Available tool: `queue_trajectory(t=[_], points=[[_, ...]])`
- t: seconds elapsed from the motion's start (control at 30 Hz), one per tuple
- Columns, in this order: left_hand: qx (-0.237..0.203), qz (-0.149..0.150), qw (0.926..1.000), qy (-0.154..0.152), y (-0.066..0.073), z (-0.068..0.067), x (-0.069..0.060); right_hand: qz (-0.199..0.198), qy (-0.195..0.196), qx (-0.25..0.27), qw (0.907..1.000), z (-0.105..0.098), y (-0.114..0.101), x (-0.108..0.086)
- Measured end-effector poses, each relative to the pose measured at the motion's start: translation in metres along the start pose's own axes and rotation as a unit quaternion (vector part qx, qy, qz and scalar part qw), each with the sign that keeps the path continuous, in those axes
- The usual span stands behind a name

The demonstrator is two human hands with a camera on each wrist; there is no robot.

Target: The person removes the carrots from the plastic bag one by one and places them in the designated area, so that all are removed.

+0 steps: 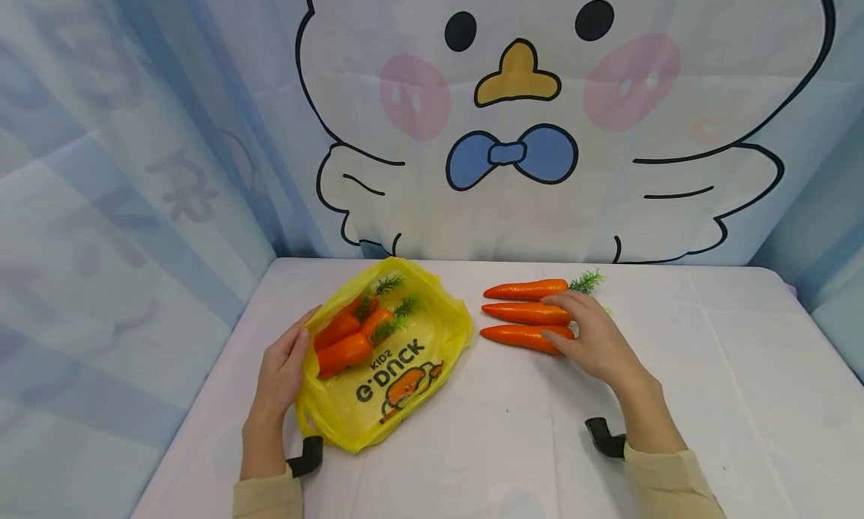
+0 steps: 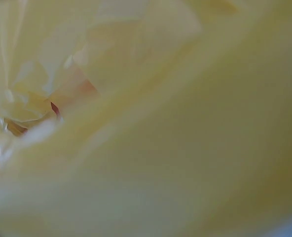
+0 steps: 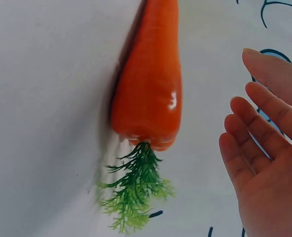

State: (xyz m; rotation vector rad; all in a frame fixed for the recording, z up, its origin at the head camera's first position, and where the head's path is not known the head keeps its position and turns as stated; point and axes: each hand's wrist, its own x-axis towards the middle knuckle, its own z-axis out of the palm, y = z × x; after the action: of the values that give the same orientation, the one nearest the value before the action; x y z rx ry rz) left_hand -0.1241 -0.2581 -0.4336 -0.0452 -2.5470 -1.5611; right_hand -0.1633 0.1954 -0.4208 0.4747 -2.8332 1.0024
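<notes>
A yellow plastic bag (image 1: 442,331) with black lettering lies at the left of the table, several toy carrots (image 1: 344,354) with green tops inside it. My left hand (image 1: 280,369) holds the bag's left side, its fingers partly hidden by the plastic. Yellow film fills the left wrist view and hides the hand there. Right of the bag, three orange carrots (image 1: 516,335) lie in a row, tips to the left. Over their top ends is my right hand (image 1: 594,339). In the right wrist view its fingers (image 3: 257,140) are extended, apart from a carrot (image 3: 151,84) with a leafy top.
A white cloth covers the table (image 1: 472,459). Behind it hangs a curtain (image 1: 513,204) with a cartoon duck, and a blue patterned curtain (image 1: 135,241) runs along the left. Black mounts (image 1: 605,438) stick out at both wrists.
</notes>
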Motion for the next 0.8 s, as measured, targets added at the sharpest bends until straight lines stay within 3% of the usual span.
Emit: queue_trajectory(t=[0.23, 0.4, 0.8], points=[[-0.003, 0.000, 1.0000, -0.001, 0.000, 0.000, 0.000, -0.018, 0.000, 0.045, 0.9988, 0.004, -0.007, 0.007], [0.000, -0.001, 1.0000, 0.000, 0.001, 0.000, 0.000, -0.051, 0.014, 0.040, 0.9978, 0.006, -0.012, 0.011], [0.005, -0.017, 0.9998, -0.001, 0.002, 0.001, 0.000, -0.063, 0.011, 0.061, 0.9961, 0.015, -0.031, 0.020]])
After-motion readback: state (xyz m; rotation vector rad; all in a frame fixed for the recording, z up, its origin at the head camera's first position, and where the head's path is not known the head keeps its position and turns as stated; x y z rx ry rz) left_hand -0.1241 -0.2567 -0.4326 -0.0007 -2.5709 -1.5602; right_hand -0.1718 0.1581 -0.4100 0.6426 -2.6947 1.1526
